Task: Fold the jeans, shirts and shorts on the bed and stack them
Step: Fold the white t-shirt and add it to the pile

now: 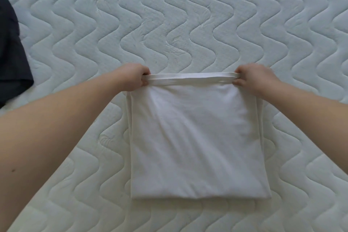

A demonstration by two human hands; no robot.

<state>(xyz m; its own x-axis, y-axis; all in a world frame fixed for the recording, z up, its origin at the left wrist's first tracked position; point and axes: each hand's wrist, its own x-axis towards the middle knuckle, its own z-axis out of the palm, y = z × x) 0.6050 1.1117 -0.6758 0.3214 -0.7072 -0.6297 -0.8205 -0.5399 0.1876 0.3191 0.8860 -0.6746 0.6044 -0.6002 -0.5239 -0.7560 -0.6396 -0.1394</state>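
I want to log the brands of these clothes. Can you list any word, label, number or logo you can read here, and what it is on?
None can be read. The white shirt, held by the left hand and right hand, shows plain fabric with no print or tag. The dark garment at the left edge and the quilted mattress show no text either.

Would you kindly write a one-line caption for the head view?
Both hands, left and right, pinch the far edge of a folded white shirt on the quilted mattress.

Bedroom: bare quilted mattress [188,24]
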